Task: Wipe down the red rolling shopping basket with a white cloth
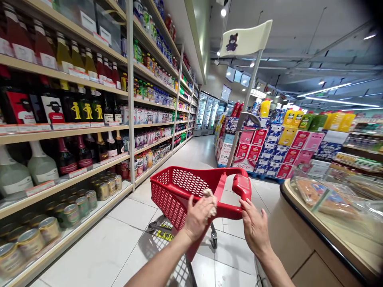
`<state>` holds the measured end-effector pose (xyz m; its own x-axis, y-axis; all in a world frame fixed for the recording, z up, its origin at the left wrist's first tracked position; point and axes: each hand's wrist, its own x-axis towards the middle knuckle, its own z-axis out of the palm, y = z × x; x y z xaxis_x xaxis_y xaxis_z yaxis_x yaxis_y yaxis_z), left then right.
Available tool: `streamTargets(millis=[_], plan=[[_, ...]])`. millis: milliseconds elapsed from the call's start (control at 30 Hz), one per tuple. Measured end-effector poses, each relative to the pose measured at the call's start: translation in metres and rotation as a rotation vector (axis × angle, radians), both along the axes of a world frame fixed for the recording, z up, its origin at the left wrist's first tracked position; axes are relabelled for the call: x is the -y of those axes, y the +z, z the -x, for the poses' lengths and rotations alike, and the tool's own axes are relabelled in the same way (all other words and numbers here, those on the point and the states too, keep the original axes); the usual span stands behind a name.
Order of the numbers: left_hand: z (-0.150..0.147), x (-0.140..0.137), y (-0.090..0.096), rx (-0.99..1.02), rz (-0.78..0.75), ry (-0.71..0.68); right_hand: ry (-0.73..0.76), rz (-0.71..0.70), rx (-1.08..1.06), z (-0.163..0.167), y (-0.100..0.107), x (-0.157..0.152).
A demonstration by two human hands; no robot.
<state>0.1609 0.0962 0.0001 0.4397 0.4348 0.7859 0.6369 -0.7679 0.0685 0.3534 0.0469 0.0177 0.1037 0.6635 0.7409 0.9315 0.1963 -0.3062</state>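
A small red plastic shopping cart (170,196) stands in front of me on the tiled floor, its basket bare inside as far as I can see. My left hand (198,216) is closed on a crumpled off-white cloth (211,199), pressed against the cart's near rim. At the right end of the cart's red handle (229,210), my right hand (255,226) has its fingers apart, the fingertips at or just touching the handle. A pole rises from the cart with a cream flag (247,39) bearing a dark bear.
Shelves of bottles and cans (72,211) line the left side. A curved counter (281,223) with clear-lidded food packs stands close on my right. Stacked drink cartons (269,147) rise beyond the cart, and glass-door fridges (206,113) stand at the aisle's far end.
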Motion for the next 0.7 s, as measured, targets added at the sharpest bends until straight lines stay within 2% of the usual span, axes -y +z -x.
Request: streamTargets(millis=[100,200,267,367,433,533,600,700], plan=[[-0.002,-0.006,0.0,0.062,0.055,0.091,-0.021,0.007,0.043,0.002,0.004,-0.002],[-0.009,-0.008,-0.001,-0.007,0.029,-0.036,-0.029,-0.023,0.132,0.006,0.008,-0.002],[-0.007,-0.011,-0.002,-0.004,0.018,-0.049,-0.033,-0.018,0.176,0.007,0.01,-0.001],[0.003,-0.018,-0.006,0.086,0.063,0.114,-0.033,-0.002,0.21,0.009,0.011,0.0],[0.005,-0.019,-0.008,0.089,0.078,0.15,-0.058,-0.024,0.222,0.013,0.012,0.0],[-0.001,-0.019,-0.01,0.003,0.043,0.016,-0.077,-0.057,0.24,0.021,0.011,-0.001],[-0.001,-0.021,-0.01,-0.006,0.039,-0.015,-0.062,-0.065,0.266,0.023,0.01,-0.002],[0.01,-0.029,-0.01,0.074,0.09,0.096,-0.06,-0.072,0.311,0.022,0.007,-0.003]])
